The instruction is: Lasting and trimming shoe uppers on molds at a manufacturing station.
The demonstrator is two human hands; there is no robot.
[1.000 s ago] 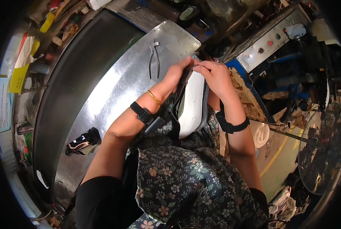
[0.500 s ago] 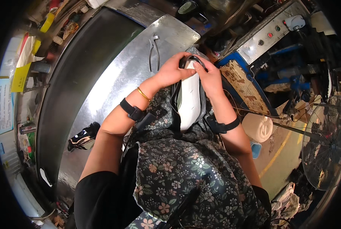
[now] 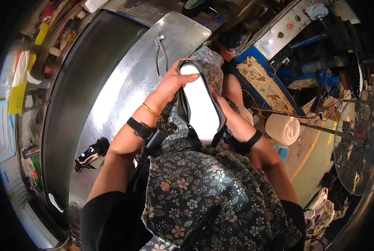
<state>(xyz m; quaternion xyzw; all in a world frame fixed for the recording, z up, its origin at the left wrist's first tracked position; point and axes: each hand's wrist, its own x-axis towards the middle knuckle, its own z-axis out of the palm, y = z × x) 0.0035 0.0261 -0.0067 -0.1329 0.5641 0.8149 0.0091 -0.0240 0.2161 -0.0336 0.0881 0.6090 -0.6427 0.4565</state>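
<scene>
Above my lap, sole side up, is a shoe upper (image 3: pixel 181 109) of dark material around a long white insole (image 3: pixel 201 102). My left hand (image 3: pixel 173 82) grips its far end, the thumb lying across the white surface and the fingers around the dark edge. Along the right side my right hand (image 3: pixel 222 104) is closed against the upper; most of its fingers are hidden underneath. A pair of metal pincers (image 3: pixel 161 54) lies on the metal table just beyond my left hand. Further back toward me on the table rests a small black shoe upper (image 3: pixel 92 154).
The shiny metal table (image 3: pixel 111 90) runs along my left, beside a dark conveyor belt (image 3: pixel 76 96). At the right stand a machine with a button panel (image 3: pixel 281 33), a cream plastic jug (image 3: pixel 282 129), and a caged fan (image 3: pixel 356 144).
My right hand has left the far end and moved down to the right side of the upper. The upper has tilted, showing more of the white insole. My left hand shifted slightly left.
</scene>
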